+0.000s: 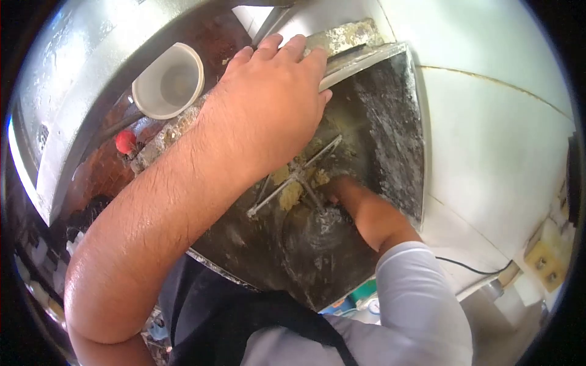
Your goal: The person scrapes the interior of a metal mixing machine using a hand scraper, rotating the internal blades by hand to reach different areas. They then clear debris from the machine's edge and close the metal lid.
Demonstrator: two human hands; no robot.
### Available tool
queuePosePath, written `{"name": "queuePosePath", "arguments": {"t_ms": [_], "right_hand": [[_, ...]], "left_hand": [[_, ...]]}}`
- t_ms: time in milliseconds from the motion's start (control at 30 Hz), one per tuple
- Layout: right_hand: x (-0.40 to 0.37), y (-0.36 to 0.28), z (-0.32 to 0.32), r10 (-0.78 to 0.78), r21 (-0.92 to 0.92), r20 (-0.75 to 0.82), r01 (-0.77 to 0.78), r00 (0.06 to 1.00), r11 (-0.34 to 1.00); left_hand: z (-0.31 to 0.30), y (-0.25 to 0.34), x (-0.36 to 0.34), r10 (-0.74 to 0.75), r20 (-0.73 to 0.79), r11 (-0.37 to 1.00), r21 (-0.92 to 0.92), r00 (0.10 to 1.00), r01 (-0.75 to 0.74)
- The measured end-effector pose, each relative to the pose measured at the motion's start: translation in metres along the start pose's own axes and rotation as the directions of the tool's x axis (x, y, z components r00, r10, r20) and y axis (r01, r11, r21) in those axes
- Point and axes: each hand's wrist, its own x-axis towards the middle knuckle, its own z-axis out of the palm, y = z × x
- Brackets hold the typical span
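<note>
A dark, stained metal box [390,122] with wet grey and whitish smears fills the middle. Inside it, crossed metal bars [297,175] have yellowish residue [291,195] around them. My left hand [274,70] lies over the box's upper rim [363,66], fingers bent across it and thumb on the inner side. Low inside the box, beside the crossed bars, is my right hand [343,190]; it is blurred and its fingers are mostly hidden, so what it holds or touches cannot be made out.
A pale plastic cup [168,82] stands at the upper left near a red ball-like knob [126,141]. Curved shiny metal [91,79] borders the left. White tiled wall [488,122] rises at right, with a black cable [470,266] and yellowish socket [545,263] lower down.
</note>
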Motion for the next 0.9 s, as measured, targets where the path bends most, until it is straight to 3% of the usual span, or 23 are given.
{"name": "queuePosePath", "arguments": {"t_ms": [67, 100, 167, 200, 367, 400, 467, 500, 567, 600, 667, 700, 767, 800, 833, 867, 900], "right_hand": [[-0.009, -0.002, -0.072, -0.04, -0.035, 0.307, 0.053, 0.951, 0.998], [0.0, 0.003, -0.081, -0.047, -0.026, 0.311, 0.058, 0.949, 0.998], [0.011, 0.009, -0.086, -0.036, -0.069, 0.595, 0.095, 0.803, 0.993], [0.01, 0.009, -0.084, -0.036, -0.071, 0.596, 0.097, 0.802, 0.993], [-0.007, -0.009, -0.06, -0.044, 0.165, 0.243, 0.003, 0.969, 0.986], [-0.008, -0.006, -0.065, -0.047, 0.177, 0.249, 0.002, 0.967, 0.984], [-0.009, 0.007, -0.088, -0.086, -0.072, 0.456, 0.133, 0.886, 0.989], [-0.01, 0.006, -0.077, -0.086, -0.074, 0.458, 0.135, 0.885, 0.988], [-0.008, 0.005, -0.057, 0.055, 0.053, 0.224, -0.068, 0.973, 0.996], [-0.015, 0.005, -0.066, 0.059, 0.056, 0.227, -0.074, 0.972, 0.996], [-0.02, 0.005, -0.104, 0.049, -0.007, 0.441, -0.051, 0.896, 0.999], [-0.012, 0.008, -0.106, 0.047, -0.021, 0.433, -0.042, 0.9, 0.999], [0.003, 0.015, -0.076, -0.091, -0.179, 0.612, 0.25, 0.786, 0.952], [0.014, 0.015, -0.035, -0.09, -0.178, 0.619, 0.251, 0.78, 0.951], [0.031, 0.014, 0.018, -0.032, -0.16, 0.529, 0.137, 0.848, 0.978], [0.048, 0.015, 0.032, 0.035, -0.133, 0.417, 0.023, 0.908, 0.991], [0.053, 0.015, 0.013, 0.033, -0.143, 0.396, 0.026, 0.917, 0.989]], "left_hand": [[0.004, 0.001, -0.001, 0.006, -0.054, 1.0, 0.029, 0.999, -0.004], [0.002, 0.001, 0.0, 0.01, -0.044, 1.0, 0.03, 0.999, -0.008], [-0.005, 0.002, 0.002, 0.006, 0.038, 1.0, -0.01, 0.999, -0.006], [-0.003, 0.002, 0.001, 0.004, 0.039, 1.0, -0.01, 0.999, -0.004], [-0.001, -0.003, 0.002, 0.056, -0.006, 0.998, -0.027, 0.998, -0.056], [0.0, -0.003, 0.003, 0.065, 0.005, 0.997, -0.03, 0.998, -0.064], [0.0, -0.004, 0.004, 0.072, 0.009, 0.997, -0.016, 0.997, -0.072], [0.001, -0.003, 0.003, 0.144, -0.087, 0.99, 0.015, 0.986, -0.143], [0.001, -0.006, 0.003, 0.114, -0.084, 0.993, -0.007, 0.99, -0.115], [0.003, -0.004, 0.002, 0.091, -0.063, 0.995, -0.041, 0.994, -0.094], [0.007, -0.004, 0.002, 0.108, -0.101, 0.994, -0.025, 0.989, -0.111], [0.008, -0.006, 0.0, 0.102, -0.129, 0.995, -0.005, 0.986, -0.104], [0.003, -0.006, -0.001, 0.074, -0.066, 0.997, -0.013, 0.995, -0.075], [0.002, -0.003, 0.002, 0.065, -0.014, 0.998, -0.02, 0.998, -0.065], [0.002, 0.0, 0.002, 0.063, -0.021, 0.998, -0.02, 0.998, -0.063], [0.002, 0.001, 0.002, 0.045, -0.015, 0.999, -0.015, 0.999, -0.045], [0.0, -0.001, 0.003, 0.023, -0.003, 1.0, -0.007, 1.0, -0.023]]}}
